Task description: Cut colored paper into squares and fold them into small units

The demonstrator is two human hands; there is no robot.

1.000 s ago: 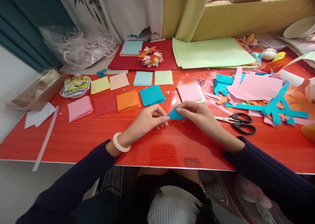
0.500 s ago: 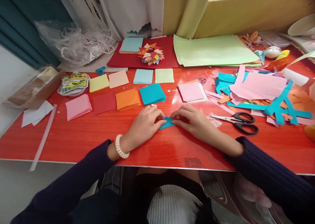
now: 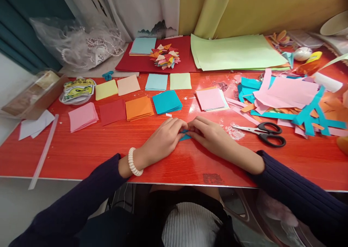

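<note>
My left hand (image 3: 163, 140) and my right hand (image 3: 210, 134) meet at the middle of the red table (image 3: 95, 156). Both press their fingertips down on a small folded blue paper (image 3: 185, 136), which lies flat on the table and is mostly hidden between the fingers. A white bead bracelet (image 3: 133, 162) circles my left wrist. Just beyond my hands lies a stack of blue paper squares (image 3: 166, 101).
Stacks of pink (image 3: 82, 116), red (image 3: 112, 111) and orange (image 3: 139, 108) squares lie to the left. Black-handled scissors (image 3: 265, 133) lie right of my right hand. Cut paper scraps (image 3: 288, 98) pile at the right. A folded paper wreath (image 3: 165, 56) sits on a dark red sheet.
The blue paper was held up as a triangle a second ago. Both hands have lowered it to the table and closed in on it, folding it smaller.
</note>
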